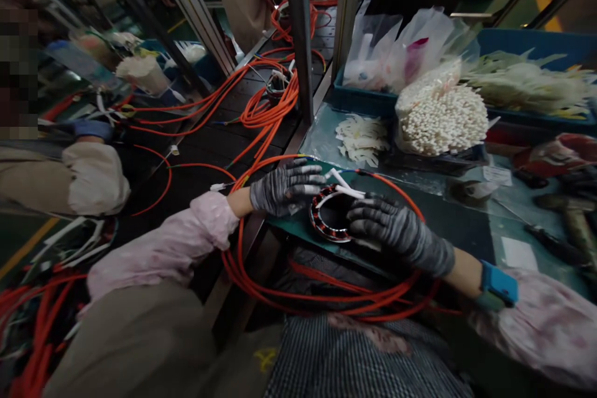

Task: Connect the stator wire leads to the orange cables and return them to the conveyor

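A ring-shaped motor stator (pixel 318 222) with a black and orange-red wound rim sits at the front edge of the green worktop. White sleeving tubes (pixel 347 191) stick up from its far side, joined to an orange cable (pixel 396 189). Wearing a grey striped glove, my left hand (pixel 286 187) is just left of the stator, its fingers stretched out and white-tipped. My right hand (pixel 398 228), also gloved, curls its fingers over the stator's right rim; the thumb is hidden. Loops of orange cable (pixel 326 305) hang below the worktop across my lap.
A bundle of thin white tubes (pixel 441 115) and a pile of pale strips (pixel 361 137) lie behind my hands. Blue bins (pixel 517 43) stand farther back. Upright metal posts (pixel 298 37) rise beside a track with coiled orange cable (pixel 273 106). A co-worker's sleeve (pixel 96 177) is at left.
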The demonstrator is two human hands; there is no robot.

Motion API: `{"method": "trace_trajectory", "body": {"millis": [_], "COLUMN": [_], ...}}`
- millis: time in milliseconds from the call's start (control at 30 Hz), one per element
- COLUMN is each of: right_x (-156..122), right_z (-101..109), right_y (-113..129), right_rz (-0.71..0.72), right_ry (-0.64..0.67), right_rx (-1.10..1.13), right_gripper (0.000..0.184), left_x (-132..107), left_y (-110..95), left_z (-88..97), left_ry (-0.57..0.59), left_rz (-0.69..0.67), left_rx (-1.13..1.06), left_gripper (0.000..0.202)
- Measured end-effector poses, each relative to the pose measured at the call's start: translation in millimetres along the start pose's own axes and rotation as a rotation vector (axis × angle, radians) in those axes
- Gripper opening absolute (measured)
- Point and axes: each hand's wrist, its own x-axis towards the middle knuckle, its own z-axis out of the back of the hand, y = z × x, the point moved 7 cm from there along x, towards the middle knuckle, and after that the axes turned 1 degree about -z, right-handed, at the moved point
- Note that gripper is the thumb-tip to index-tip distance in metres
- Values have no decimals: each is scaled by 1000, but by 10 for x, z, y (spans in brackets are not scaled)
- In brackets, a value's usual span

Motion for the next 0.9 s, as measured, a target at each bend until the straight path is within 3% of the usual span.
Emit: {"method": "trace_trajectory", "body": {"millis": [100, 167, 400, 533, 667, 733, 800, 833, 900], "right_x": [89, 139, 199, 83, -136, -240, -306, -325, -362], "right_z": [-3, 6, 80, 43, 19, 34, 49, 58, 111], "right_y": [-44, -61, -160, -188, -207, -201, -184, -173, -125], "right_rz": [-1, 11, 119, 217, 206, 190, 146, 104, 10], "right_ry": [90, 119, 320, 273, 12, -98, -141, -141, -158], "right_rx": [88, 81, 53, -110, -172, -123, -90, -86, -86], "right_gripper": [28, 30, 28, 26, 23, 19, 23, 26, 30], "left_x": [102, 215, 510, 459, 154, -8, -69, -33, 185], "left_y": [-208, -301, -618, -751, -597, -506, -380, -263, 65], "left_z": [99, 106, -29, -58, -154, -151, -42, 54, 290], "left_ry": [235, 314, 223, 191, 117, 14, -112, -171, -272], "left_rz": [-82, -105, -89, -39, 48, -19, -102, -82, 90], "left_rx": [-78, -107, 210, 408, 448, 432, 389, 373, 371], "left_gripper": [33, 31, 34, 29, 27, 22, 24, 29, 32]}}
